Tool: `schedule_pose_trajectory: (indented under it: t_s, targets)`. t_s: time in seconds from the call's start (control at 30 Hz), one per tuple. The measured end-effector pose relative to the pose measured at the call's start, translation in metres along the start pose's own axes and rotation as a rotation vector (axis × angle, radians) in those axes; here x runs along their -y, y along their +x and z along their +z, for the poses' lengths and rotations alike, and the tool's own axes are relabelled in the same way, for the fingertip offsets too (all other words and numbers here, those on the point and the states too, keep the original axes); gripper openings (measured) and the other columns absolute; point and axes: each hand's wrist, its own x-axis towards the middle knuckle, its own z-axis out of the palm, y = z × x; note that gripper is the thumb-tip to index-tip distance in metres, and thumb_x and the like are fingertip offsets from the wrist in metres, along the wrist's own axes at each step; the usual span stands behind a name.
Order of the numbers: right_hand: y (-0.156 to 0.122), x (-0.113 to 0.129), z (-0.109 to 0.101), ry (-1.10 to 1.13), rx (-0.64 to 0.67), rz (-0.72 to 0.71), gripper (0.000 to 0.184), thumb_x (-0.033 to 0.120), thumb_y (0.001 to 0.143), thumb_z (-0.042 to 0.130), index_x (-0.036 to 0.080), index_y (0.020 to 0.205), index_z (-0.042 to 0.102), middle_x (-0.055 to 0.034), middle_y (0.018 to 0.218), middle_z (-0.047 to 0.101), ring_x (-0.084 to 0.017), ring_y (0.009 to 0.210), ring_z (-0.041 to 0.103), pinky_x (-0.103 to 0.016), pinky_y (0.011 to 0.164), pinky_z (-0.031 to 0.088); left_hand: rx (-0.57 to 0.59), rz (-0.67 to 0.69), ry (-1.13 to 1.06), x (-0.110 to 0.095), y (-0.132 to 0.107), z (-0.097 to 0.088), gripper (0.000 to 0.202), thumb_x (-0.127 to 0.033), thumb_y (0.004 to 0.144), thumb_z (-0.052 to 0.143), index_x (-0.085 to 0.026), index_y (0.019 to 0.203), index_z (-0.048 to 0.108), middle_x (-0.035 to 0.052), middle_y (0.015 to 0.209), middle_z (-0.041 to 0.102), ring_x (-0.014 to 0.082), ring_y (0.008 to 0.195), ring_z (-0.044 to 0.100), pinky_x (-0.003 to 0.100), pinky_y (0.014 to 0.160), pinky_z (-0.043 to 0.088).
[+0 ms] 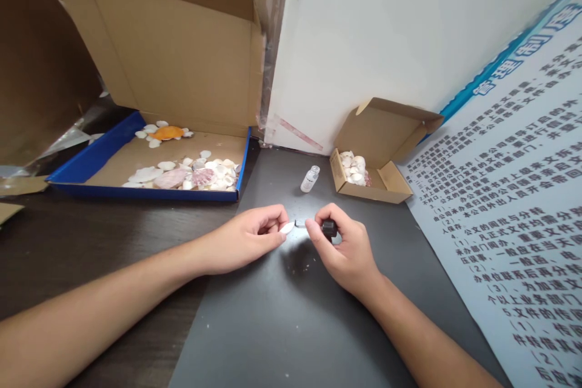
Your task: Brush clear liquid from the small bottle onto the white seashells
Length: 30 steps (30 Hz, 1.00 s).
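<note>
My left hand (248, 237) rests on the dark mat (291, 315) and pinches a small white shell (287, 228) between thumb and fingers. Opposite it, my right hand (344, 248) grips a black cap with a thin brush (328, 228), and the brush tip points at the shell, almost touching it. A small clear glass bottle (310, 179) stands open just beyond both hands.
A blue-edged cardboard tray (91, 157) at the back left holds several white, pink and orange shells. A small open carton (377, 185) with shells sits at the back right. A printed poster (513, 218) lies along the right side. A white wall stands behind.
</note>
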Motion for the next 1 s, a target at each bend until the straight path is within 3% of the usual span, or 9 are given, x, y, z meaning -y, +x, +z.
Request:
schedule_pose_trajectory:
  t_s: [0.1,0.43,0.83,1.0]
  targets:
    - [0.0011,-0.001,0.0003,-0.021,-0.03,0.024,0.023,0.03,0.09,0.056,0.019,0.072,0.047,0.0045,0.057,0.043,-0.007,0.049,0.038,-0.018,0.047,0.034,0.003,-0.003,-0.003,-0.0005,0.0005,-0.0003,0.022,-0.038,0.091,0.049,-0.018,0.083,0.045,-0.0064,0.067,0.036,0.0098,0.061,0.03,0.023,0.056,0.027]
    - [-0.0014,0.0009,0.0003,0.023,0.044,-0.024,0.023,0.029,0.09,0.056,0.019,0.072,0.047,0.0053,0.056,0.043,-0.007,0.048,0.038,-0.018,0.048,0.034,-0.002,0.0,0.036,-0.0013,0.0005,0.0004,0.021,-0.038,0.091,0.048,-0.019,0.083,0.045,-0.0062,0.067,0.037,0.0103,0.062,0.032,0.023,0.057,0.029]
    - [-0.0006,0.0008,0.0008,0.013,0.062,0.002,0.024,0.03,0.09,0.055,0.019,0.071,0.046,0.0048,0.057,0.042,-0.007,0.049,0.037,-0.018,0.048,0.034,0.033,0.052,0.329,0.0026,-0.004,0.0049,0.014,-0.029,0.092,0.046,-0.02,0.08,0.043,-0.0062,0.064,0.04,0.0107,0.06,0.034,0.024,0.056,0.027]
    - [-0.0014,0.0003,-0.0018,0.086,-0.008,-0.025,0.025,0.03,0.091,0.054,0.019,0.07,0.045,0.0061,0.055,0.039,-0.006,0.047,0.036,-0.018,0.047,0.032,0.032,0.054,0.328,0.0026,-0.0044,0.0049,0.015,-0.029,0.093,0.044,-0.02,0.081,0.043,-0.0061,0.066,0.04,0.0107,0.061,0.035,0.024,0.057,0.028]
